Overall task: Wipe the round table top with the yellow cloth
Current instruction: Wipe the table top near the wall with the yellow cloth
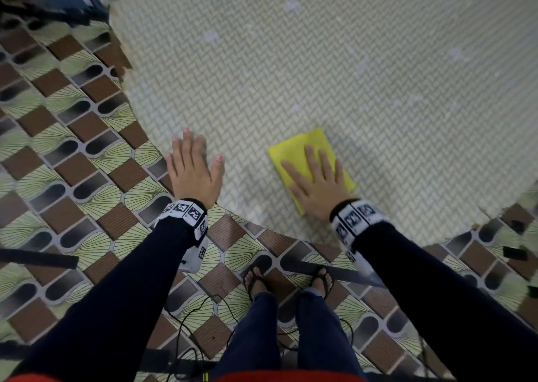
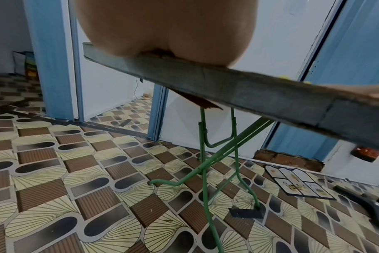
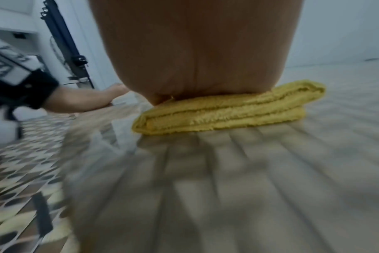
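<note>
Because the wiping needs even pressure, the right hand [image 1: 317,185] lies flat on the folded yellow cloth [image 1: 294,151], fingers straight and spread rather than curled round it; as a grip it is apart, pressing down and not pinching. The cloth sits on the round bench [image 1: 320,61] near its close edge, to the person's right, and the right wrist view shows it folded into several layers under the palm, probably to give a thick pad that slides without bunching. Blur in that view suggests the hand is in mid-stroke.

Over at the left rim the left hand [image 1: 193,169] is also flat and parted, holding nothing, its palm resting on the bench's edge [image 2: 249,92]. That placement looks like bracing: the bench stands on thin green folding legs [image 2: 203,154], so a steadying hand would keep it from shifting under the strokes.

Pale smudges dot the far surface, so most of the top appears not yet wiped.
</note>
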{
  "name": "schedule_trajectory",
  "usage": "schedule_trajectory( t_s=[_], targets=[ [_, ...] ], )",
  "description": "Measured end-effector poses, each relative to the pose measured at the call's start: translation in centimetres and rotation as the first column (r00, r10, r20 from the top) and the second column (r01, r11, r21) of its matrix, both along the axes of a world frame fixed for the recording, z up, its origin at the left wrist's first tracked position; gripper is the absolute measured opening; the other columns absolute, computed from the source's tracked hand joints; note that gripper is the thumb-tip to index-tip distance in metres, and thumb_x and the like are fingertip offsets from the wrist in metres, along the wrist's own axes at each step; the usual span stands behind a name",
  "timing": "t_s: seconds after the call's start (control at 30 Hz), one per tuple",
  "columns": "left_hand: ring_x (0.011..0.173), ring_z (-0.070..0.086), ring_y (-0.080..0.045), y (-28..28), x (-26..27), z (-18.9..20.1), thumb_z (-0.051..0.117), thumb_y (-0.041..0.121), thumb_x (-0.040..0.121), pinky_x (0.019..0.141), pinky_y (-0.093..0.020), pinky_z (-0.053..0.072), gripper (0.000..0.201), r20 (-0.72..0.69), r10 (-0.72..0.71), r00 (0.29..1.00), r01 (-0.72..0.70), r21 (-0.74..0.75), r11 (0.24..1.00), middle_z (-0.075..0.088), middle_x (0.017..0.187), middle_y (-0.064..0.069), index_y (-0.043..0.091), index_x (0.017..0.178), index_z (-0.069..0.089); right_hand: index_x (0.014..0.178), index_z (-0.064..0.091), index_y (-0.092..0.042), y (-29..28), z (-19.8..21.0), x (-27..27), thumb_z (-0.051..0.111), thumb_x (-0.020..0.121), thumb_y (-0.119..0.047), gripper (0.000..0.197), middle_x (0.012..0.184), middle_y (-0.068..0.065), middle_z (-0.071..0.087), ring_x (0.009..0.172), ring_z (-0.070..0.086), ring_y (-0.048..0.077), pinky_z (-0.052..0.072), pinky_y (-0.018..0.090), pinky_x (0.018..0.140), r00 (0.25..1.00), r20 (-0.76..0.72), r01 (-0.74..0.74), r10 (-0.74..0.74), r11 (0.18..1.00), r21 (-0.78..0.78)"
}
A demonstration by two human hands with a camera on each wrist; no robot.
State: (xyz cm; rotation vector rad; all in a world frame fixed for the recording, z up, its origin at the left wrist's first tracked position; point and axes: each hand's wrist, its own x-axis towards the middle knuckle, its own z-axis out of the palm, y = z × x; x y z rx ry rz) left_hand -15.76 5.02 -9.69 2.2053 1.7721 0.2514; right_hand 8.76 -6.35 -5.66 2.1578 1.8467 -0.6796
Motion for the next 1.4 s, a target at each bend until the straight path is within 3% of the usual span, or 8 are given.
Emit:
schedule_trajectory(
  t_s=[0.13,0.3,0.5,0.67,0.83,0.93,1.2,1.4],
  targets=[
    [0.149,-0.006,-0.026,0.0,-0.1,0.1,0.007,0.06,0.097,0.119,-0.049,-0.004,0.073,-0.007,-0.004,1.0,0.004,0.001,1.0,0.0,0.163,-0.007,0.015,0.153,0.017,0.139,-0.011,-0.061,-3.3,0.1,3.2,0.002,0.091,-0.063,0.05,0.159,-0.01,-0.017,0.147,-0.014,0.021,-0.008,0.05,0.117,0.999,0.035,-0.01,0.007,0.996,0.088],
    [0.149,-0.002,-0.026,0.0,-0.1,0.1,0.011,0.059,0.096,0.119,-0.047,-0.004,0.072,-0.008,0.027,1.0,-0.027,0.01,1.0,0.005,0.163,-0.008,0.015,0.153,0.021,0.137,-0.019,-0.062,3.5,-0.8,3.9,0.006,0.089,-0.073,0.055,0.157,-0.006,-0.027,0.145,-0.021,0.027,-0.012,0.055,0.115,0.999,0.032,0.043,-0.044,0.998,0.039],
    [0.149,0.006,-0.027,-0.1,0.1,-0.5,0.018,0.055,0.098,0.12,-0.047,0.002,0.066,-0.028,0.112,0.993,-0.11,0.049,0.993,0.011,0.162,-0.006,0.017,0.151,0.027,0.146,-0.007,-0.051,4.4,-1.1,-2.7,0.01,0.099,-0.056,0.05,0.16,-0.001,-0.018,0.146,-0.016,0.026,-0.009,0.053,0.116,0.966,0.018,-0.259,0.259,0.958,0.123],
    [0.149,0.001,-0.027,-0.7,0.4,-0.5,0.014,0.058,0.097,0.119,-0.049,-0.001,0.07,-0.032,0.232,0.972,-0.232,0.019,0.973,0.003,0.163,-0.007,0.018,0.154,0.018,0.148,0.027,-0.042,-0.3,-1.2,1.8,0.025,0.1,-0.051,0.049,0.16,0.0,0.019,0.146,0.018,0.027,0.02,0.055,0.114,0.889,0.028,-0.444,0.456,0.849,0.286],
    [0.149,-0.009,-0.025,-0.8,0.6,-0.6,0.016,0.058,0.097,0.119,-0.047,-0.006,0.068,-0.035,0.294,0.955,-0.294,-0.003,0.956,-0.007,0.163,-0.006,0.026,0.155,0.005,0.146,0.014,-0.052,4.7,-1.5,4.2,0.014,0.094,-0.064,0.054,0.161,-0.003,0.008,0.148,0.007,0.027,0.005,0.054,0.116,0.933,0.06,-0.359,0.355,0.904,0.234],
    [0.149,-0.012,-0.023,-0.7,0.6,-0.8,0.013,0.061,0.095,0.118,-0.044,-0.009,0.068,-0.051,0.3,0.953,-0.301,-0.002,0.954,-0.01,0.162,-0.004,0.031,0.154,-0.003,0.147,0.018,-0.048,7.9,-1.8,0.9,0.019,0.094,-0.062,0.054,0.161,0.004,0.013,0.146,0.013,0.034,0.009,0.059,0.113,0.941,0.057,-0.336,0.333,0.907,0.253],
    [0.148,-0.002,-0.035,-0.5,0.1,-1.7,0.026,0.053,0.099,0.12,-0.047,-0.002,0.069,0.072,0.257,0.964,-0.261,0.042,0.964,0.004,0.161,-0.018,0.013,0.154,0.016,0.148,0.028,-0.042,2.3,-2.5,2.6,0.026,0.1,-0.05,0.048,0.159,0.004,0.02,0.146,0.019,0.032,0.022,0.058,0.112,0.722,0.018,-0.656,0.691,0.677,0.332],
    [0.149,-0.004,-0.024,-0.6,0.4,-1.6,0.025,0.047,0.102,0.122,-0.041,0.001,0.071,0.206,0.505,0.838,-0.507,-0.048,0.861,-0.002,0.162,-0.015,0.002,0.153,0.005,0.145,0.008,-0.057,5.4,-1.4,7.0,0.015,0.094,-0.063,0.052,0.161,-0.007,0.001,0.148,0.002,0.025,0.001,0.049,0.117,0.913,0.034,-0.403,0.407,0.886,0.228]
  ],
)
